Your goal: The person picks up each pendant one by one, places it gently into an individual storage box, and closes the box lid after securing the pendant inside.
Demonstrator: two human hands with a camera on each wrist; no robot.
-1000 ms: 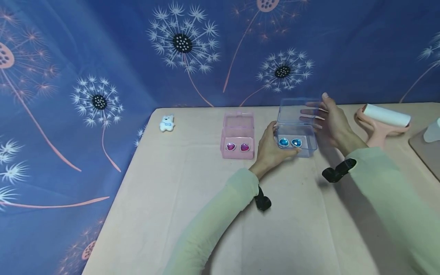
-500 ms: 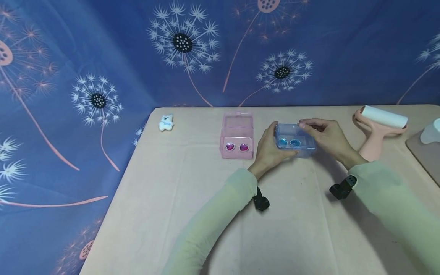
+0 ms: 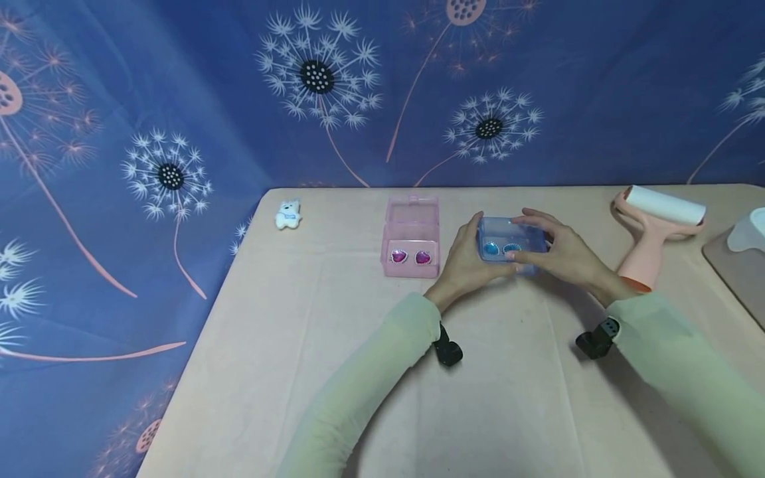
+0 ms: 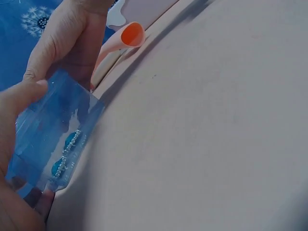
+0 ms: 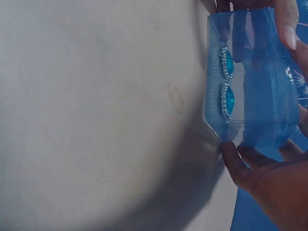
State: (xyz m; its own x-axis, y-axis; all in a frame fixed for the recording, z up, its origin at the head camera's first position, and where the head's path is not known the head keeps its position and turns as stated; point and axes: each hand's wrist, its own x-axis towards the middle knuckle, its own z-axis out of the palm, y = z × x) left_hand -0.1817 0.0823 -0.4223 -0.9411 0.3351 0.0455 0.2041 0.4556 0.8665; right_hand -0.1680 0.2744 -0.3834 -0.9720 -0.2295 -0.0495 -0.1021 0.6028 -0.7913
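Observation:
Both hands hold a small clear blue plastic box (image 3: 497,228), its lid down. Inside lie two teardrop-shaped blue gems (image 5: 228,100) edged with tiny silver beads. My left hand (image 3: 463,262) grips the box's left end, thumb along the front. From the right, my right hand (image 3: 568,253) pinches the other end, with fingers over the lid and thumb on the front. In the left wrist view the left thumb (image 4: 21,97) lies across a box edge. To the left stands a pink clear box (image 3: 411,270) with its lid up, holding two magenta gems (image 3: 399,256) with silver edging.
A white bear figurine (image 3: 289,215) lies at the table's back left. On the right are a peach-handled lint roller (image 3: 660,212), close behind the right wrist, and a white object (image 3: 750,229) on a greyish board (image 3: 729,265). A blue dandelion-print cloth (image 3: 382,79) hangs behind the table.
The blue box's lid has swung down over the gems. My right hand has come from beside the raised lid onto the box's right end; my left hand keeps its grip.

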